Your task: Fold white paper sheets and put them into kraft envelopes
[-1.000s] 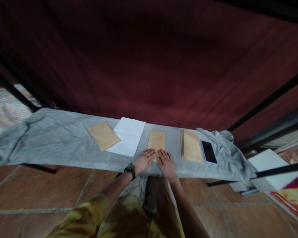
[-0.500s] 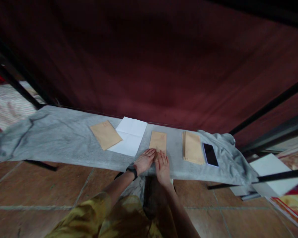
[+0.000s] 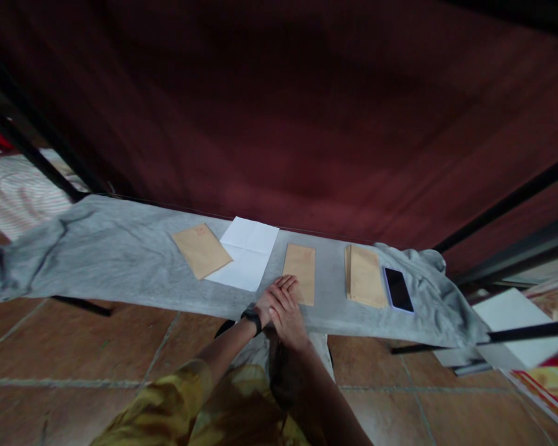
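Observation:
My left hand (image 3: 264, 303), with a dark watch on its wrist, lies at the near left corner of a narrow brown envelope (image 3: 302, 266). Its fingers are stretched out and partly hidden. Across its back rests my right hand (image 3: 288, 319), fingers extended and flat. Neither hand grips anything that I can see. To the left, another brown envelope (image 3: 201, 249) overlaps a creased white sheet of paper (image 3: 248, 254). A stack of brown envelopes (image 3: 366, 277) sits to the right, with a smartphone (image 3: 398, 290) beside it.
Grey cloth (image 3: 121, 248) covers the long narrow table, bunched at its right end. A dark red curtain (image 3: 279, 124) hangs behind, between black metal bars (image 3: 511, 207). White boards (image 3: 516, 322) lean low on the right above the tiled floor (image 3: 134, 353).
My right hand has moved left off the narrow envelope and onto my left hand. More of that envelope's near end shows. The view has shifted slightly.

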Action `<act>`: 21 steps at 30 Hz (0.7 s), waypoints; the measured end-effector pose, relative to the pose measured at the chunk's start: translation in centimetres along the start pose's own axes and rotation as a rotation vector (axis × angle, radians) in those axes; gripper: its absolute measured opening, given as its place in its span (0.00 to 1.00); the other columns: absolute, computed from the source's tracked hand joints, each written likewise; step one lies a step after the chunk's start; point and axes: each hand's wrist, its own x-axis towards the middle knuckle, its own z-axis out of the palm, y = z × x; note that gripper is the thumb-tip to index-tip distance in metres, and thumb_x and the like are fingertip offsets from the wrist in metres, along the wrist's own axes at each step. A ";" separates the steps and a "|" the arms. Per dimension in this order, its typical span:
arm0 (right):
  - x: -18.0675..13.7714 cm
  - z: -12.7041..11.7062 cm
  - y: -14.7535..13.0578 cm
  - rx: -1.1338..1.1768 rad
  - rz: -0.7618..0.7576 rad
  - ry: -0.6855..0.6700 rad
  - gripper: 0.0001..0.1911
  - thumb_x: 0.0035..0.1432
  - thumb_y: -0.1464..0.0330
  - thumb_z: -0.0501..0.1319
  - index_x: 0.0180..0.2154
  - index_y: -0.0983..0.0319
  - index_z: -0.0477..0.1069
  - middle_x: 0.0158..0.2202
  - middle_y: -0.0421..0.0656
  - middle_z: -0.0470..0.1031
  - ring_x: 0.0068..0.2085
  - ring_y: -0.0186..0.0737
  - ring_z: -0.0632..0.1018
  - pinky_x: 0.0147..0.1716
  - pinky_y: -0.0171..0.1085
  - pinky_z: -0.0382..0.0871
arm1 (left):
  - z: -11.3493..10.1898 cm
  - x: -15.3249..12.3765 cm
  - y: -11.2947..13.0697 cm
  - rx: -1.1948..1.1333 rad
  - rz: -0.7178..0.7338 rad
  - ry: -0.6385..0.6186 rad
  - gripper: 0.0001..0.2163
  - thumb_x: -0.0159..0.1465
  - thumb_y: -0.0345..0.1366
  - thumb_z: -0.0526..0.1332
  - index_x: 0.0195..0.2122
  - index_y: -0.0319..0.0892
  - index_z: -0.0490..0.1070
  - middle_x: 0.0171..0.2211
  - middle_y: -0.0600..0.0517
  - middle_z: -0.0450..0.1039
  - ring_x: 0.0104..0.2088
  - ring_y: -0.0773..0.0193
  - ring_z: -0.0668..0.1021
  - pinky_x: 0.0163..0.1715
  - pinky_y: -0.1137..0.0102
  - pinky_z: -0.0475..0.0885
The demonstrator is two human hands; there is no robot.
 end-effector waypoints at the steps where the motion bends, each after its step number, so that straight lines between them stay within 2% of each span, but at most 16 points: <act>1: -0.1 -0.3 0.4 -0.022 -0.002 -0.013 0.24 0.71 0.66 0.47 0.66 0.57 0.60 0.69 0.41 0.60 0.68 0.40 0.60 0.68 0.47 0.54 | -0.1 0.2 -0.1 0.004 0.017 -0.031 0.19 0.70 0.34 0.51 0.60 0.44 0.65 0.64 0.49 0.66 0.64 0.60 0.66 0.66 0.62 0.60; 5: -0.4 -1.2 1.9 -0.100 0.061 -0.016 0.26 0.72 0.65 0.44 0.69 0.59 0.54 0.70 0.44 0.56 0.70 0.40 0.58 0.68 0.48 0.52 | -0.5 0.4 -0.1 0.059 0.015 -0.145 0.22 0.69 0.34 0.51 0.64 0.44 0.62 0.67 0.48 0.61 0.67 0.60 0.63 0.68 0.61 0.56; 8: -1.0 -1.7 3.6 -0.147 0.146 -0.002 0.27 0.73 0.64 0.42 0.69 0.61 0.51 0.69 0.46 0.58 0.69 0.40 0.58 0.67 0.48 0.53 | -1.1 0.3 0.5 0.115 -0.006 -0.182 0.24 0.69 0.33 0.51 0.66 0.41 0.59 0.68 0.45 0.59 0.68 0.59 0.60 0.68 0.60 0.55; 13: -2.2 -2.1 6.1 -0.252 0.248 0.024 0.26 0.73 0.64 0.43 0.69 0.61 0.54 0.68 0.48 0.59 0.68 0.44 0.62 0.67 0.51 0.52 | -1.8 0.3 1.1 0.157 0.030 -0.146 0.23 0.72 0.34 0.45 0.67 0.39 0.57 0.68 0.45 0.59 0.69 0.61 0.60 0.68 0.59 0.53; 21: -2.2 -1.2 6.3 -0.287 0.266 0.084 0.25 0.73 0.64 0.45 0.68 0.59 0.56 0.67 0.46 0.61 0.67 0.43 0.63 0.67 0.50 0.49 | -0.4 1.1 1.4 0.177 -0.015 -0.093 0.23 0.73 0.37 0.43 0.67 0.40 0.59 0.67 0.44 0.61 0.68 0.59 0.61 0.68 0.57 0.53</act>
